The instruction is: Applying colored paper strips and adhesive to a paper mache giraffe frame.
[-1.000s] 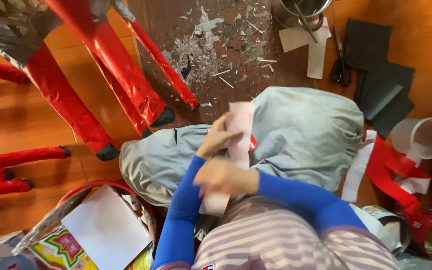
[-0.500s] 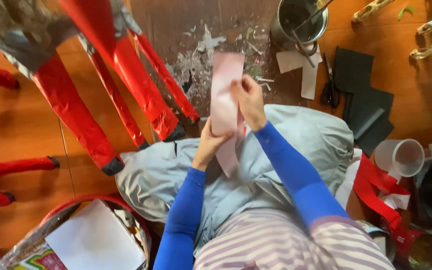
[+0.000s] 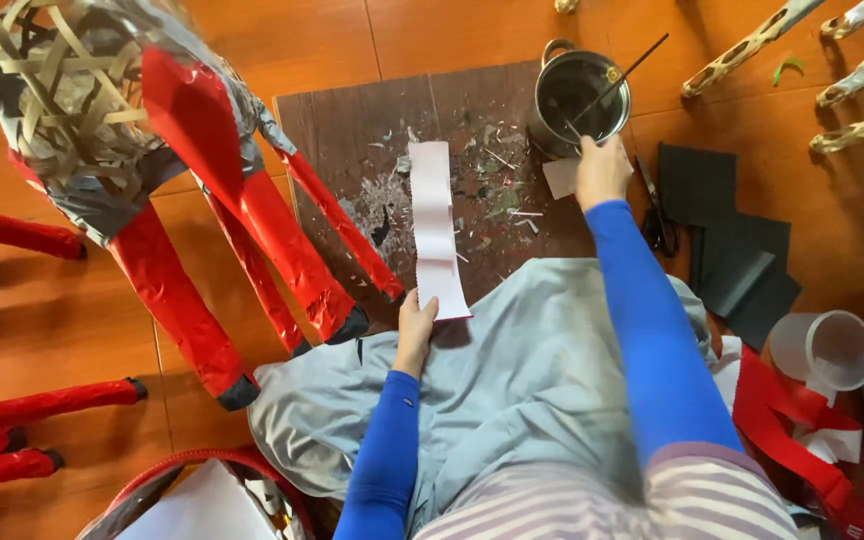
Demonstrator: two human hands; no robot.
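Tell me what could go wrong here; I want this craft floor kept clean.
The right hand grips a brush stick standing in the metal pot; a careless pull could tip the pot onto the dark board. The left hand pins only the near end of the white paper strip, so its far end could shift. Scissors lie by the right forearm.

at ten o'clock, a woven bamboo frame (image 3: 72, 95) with red foil legs (image 3: 252, 230); at three o'clock, black paper sheets (image 3: 742, 250) and scissors (image 3: 660, 215); at four o'clock, a clear plastic cup (image 3: 834, 350) beside red paper scraps (image 3: 787, 425)
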